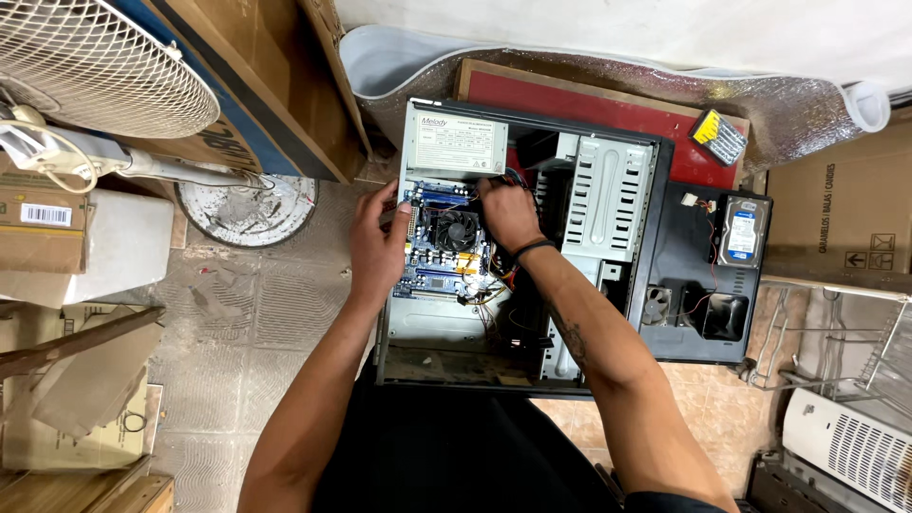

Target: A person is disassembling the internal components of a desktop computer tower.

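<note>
Black steel computer case (665, 285) is lying open on the floor, holding a blue motherboard (442, 249) — left hand (378, 245) gripping its edge, right hand (508, 214) curling over wires (518, 180) beside the cooler fan (456, 229).

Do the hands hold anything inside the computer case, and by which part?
Left hand rests on the motherboard edge; right hand reaches among the cables. A grip cannot be told.
</note>
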